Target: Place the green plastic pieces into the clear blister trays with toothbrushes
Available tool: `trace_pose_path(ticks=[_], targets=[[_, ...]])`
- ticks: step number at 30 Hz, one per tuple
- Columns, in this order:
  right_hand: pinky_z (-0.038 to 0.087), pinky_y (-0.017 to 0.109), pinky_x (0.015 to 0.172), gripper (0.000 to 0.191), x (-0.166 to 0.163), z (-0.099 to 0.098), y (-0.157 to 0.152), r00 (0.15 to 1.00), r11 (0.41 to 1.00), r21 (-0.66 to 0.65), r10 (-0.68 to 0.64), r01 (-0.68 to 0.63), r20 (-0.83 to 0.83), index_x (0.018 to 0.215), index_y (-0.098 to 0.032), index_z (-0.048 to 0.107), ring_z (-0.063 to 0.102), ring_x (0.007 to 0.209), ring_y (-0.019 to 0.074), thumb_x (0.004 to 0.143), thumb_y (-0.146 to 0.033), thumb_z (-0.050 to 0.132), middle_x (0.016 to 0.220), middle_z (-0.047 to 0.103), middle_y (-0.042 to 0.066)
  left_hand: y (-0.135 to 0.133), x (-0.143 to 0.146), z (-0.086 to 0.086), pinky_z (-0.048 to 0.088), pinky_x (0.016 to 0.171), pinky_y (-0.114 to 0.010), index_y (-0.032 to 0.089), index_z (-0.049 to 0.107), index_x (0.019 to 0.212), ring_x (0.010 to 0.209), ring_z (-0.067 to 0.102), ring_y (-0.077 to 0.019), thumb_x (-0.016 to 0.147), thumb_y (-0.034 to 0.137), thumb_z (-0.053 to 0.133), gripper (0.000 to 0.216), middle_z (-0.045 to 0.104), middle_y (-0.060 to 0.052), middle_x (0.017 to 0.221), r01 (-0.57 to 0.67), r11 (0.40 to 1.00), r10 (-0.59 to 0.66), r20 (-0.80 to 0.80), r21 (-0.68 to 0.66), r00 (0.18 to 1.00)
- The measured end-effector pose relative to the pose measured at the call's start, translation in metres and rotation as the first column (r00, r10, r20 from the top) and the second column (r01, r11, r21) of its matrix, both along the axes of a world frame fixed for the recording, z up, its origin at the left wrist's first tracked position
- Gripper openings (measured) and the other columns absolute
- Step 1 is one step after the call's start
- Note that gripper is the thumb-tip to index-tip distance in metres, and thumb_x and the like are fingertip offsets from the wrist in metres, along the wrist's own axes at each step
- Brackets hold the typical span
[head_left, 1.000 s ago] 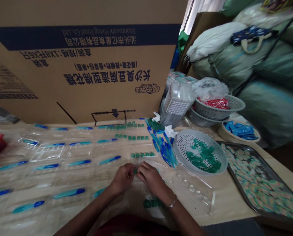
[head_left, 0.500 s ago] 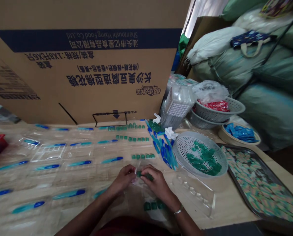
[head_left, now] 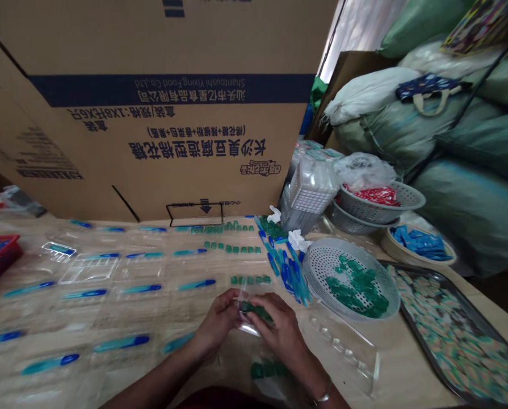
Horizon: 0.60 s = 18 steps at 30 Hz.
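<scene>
My left hand [head_left: 217, 325] pinches the edge of a small clear plastic tray [head_left: 247, 287], held tilted just above the table. My right hand [head_left: 281, 329] has its fingers curled round green gummy pieces [head_left: 257, 312] at the tray's other side. Behind my hands lies a tray with a row of green gummy cubes [head_left: 250, 280]. More green cubes [head_left: 263, 370] sit close to my body, partly under my right forearm. To the right is a clear tray [head_left: 343, 352] with no gummies in it. A grey colander [head_left: 322, 284] beside it holds loose green gummies [head_left: 358, 289].
Rows of clear trays with blue plastic picks [head_left: 121, 342] cover the left side. Loose blue picks [head_left: 294, 275] lie near the colander. A metal tray [head_left: 424, 343] of striped candies stands at right. A large cardboard box [head_left: 185, 182] blocks the back; a red bin [head_left: 7, 264] stands far left.
My view has tilted up slightly, so the scene sits lower. The held tray is tipped more upright, and my right fingers have closed in around the green pieces.
</scene>
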State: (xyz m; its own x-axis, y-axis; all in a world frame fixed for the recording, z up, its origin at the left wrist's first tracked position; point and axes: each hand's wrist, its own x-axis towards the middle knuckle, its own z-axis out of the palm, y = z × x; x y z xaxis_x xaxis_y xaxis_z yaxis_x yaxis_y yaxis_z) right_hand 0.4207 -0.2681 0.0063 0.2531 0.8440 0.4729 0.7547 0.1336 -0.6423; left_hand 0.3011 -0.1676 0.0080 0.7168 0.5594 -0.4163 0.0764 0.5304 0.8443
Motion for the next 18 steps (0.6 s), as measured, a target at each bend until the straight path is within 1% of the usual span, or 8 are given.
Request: trace_pose_path(ticks=[3, 7, 9, 12, 15, 18], targets=[[0.046, 0.030, 0.071, 0.013, 0.000, 0.004, 0.000, 0.998, 0.999, -0.020, 0.048, -0.048, 0.034, 0.091, -0.022, 0.064, 0.060, 0.078, 0.0174, 0.088, -0.022, 0.052, 0.082, 0.067, 0.004, -0.003, 0.001, -0.001, 0.044, 0.063, -0.027, 0.019, 0.058, 0.089, 0.062, 0.057, -0.0144, 0.057, 0.028, 0.066, 0.033, 0.061, 0.002, 0.067, -0.002, 1.000, 0.002, -0.005, -0.024, 1.000], [0.043, 0.034, 0.075, 0.016, -0.004, 0.009, 0.001, 0.974, 0.999, 0.003, 0.043, -0.045, 0.224, 0.093, -0.021, 0.063, 0.060, 0.076, 0.0179, 0.091, -0.019, 0.048, 0.084, 0.068, 0.004, -0.007, 0.000, -0.002, 0.044, 0.065, -0.029, 0.018, 0.059, 0.090, 0.064, 0.057, -0.0154, 0.056, 0.023, 0.064, 0.034, 0.060, 0.002, 0.066, -0.016, 1.000, 0.016, 0.026, 0.012, 1.000], [0.040, 0.037, 0.081, 0.018, -0.007, 0.008, 0.000, 0.951, 0.998, 0.050, 0.008, -0.025, 0.309, 0.095, -0.021, 0.062, 0.061, 0.074, 0.0176, 0.092, -0.017, 0.045, 0.083, 0.069, 0.004, -0.008, -0.002, -0.001, 0.044, 0.066, -0.029, 0.018, 0.060, 0.091, 0.064, 0.057, -0.0156, 0.055, 0.021, 0.062, 0.036, 0.060, 0.002, 0.065, -0.027, 1.000, 0.027, 0.040, 0.013, 0.999], [0.036, 0.042, 0.089, 0.019, -0.012, -0.002, -0.001, 0.930, 0.994, 0.104, -0.075, 0.040, 0.361, 0.098, -0.021, 0.062, 0.061, 0.076, 0.0183, 0.092, -0.017, 0.044, 0.085, 0.070, 0.004, -0.008, -0.003, 0.004, 0.043, 0.064, -0.028, 0.018, 0.061, 0.090, 0.064, 0.056, -0.0153, 0.056, 0.021, 0.061, 0.035, 0.060, 0.002, 0.064, -0.050, 0.999, 0.051, 0.051, -0.008, 0.997], [0.037, 0.043, 0.089, 0.025, -0.016, -0.015, 0.003, 0.917, 0.986, 0.139, -0.135, 0.089, 0.376, 0.113, -0.020, 0.057, 0.062, 0.074, 0.0202, 0.093, -0.020, 0.042, 0.083, 0.068, 0.005, -0.009, -0.001, 0.004, 0.041, 0.061, -0.026, 0.018, 0.062, 0.087, 0.062, 0.056, -0.0142, 0.056, 0.020, 0.061, 0.030, 0.062, 0.002, 0.067, -0.060, 0.997, 0.063, 0.067, -0.048, 0.996], [0.038, 0.044, 0.089, 0.036, -0.021, -0.021, 0.010, 0.907, 0.986, 0.130, -0.152, 0.109, 0.394, 0.128, -0.018, 0.045, 0.063, 0.073, 0.0209, 0.093, -0.018, 0.036, 0.082, 0.069, 0.006, -0.009, 0.000, -0.003, 0.040, 0.058, -0.024, 0.016, 0.060, 0.080, 0.059, 0.053, -0.0119, 0.057, 0.021, 0.064, 0.024, 0.061, 0.002, 0.066, -0.056, 0.996, 0.062, 0.102, -0.067, 0.993]])
